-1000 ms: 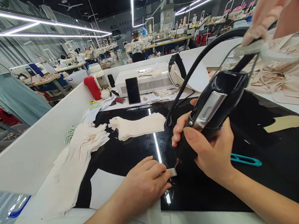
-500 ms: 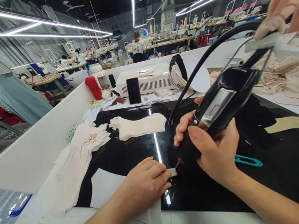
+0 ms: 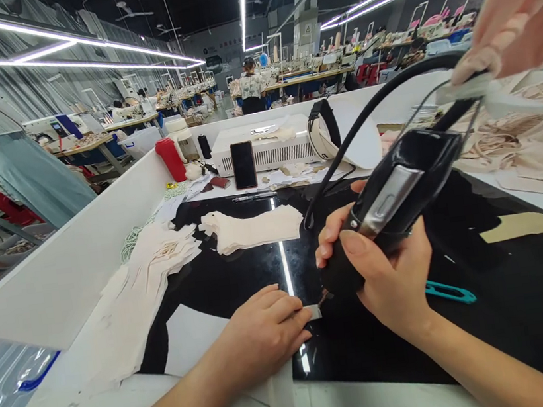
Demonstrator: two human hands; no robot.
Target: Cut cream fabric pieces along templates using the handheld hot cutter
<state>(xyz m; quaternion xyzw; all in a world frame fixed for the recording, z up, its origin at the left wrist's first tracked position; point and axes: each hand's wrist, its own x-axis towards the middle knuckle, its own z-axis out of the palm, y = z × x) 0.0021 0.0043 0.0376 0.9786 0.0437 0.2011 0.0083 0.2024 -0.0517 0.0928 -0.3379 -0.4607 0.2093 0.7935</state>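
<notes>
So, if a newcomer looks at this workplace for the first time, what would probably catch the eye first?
Probably the large black handheld tool, tilted in the right hand, its tip close to a small pale strip under the left hand. Next, perhaps, the pale stacked pieces on the glossy black work surface beyond the left hand, and the turquoise tool lying to the right of the right hand.
</notes>
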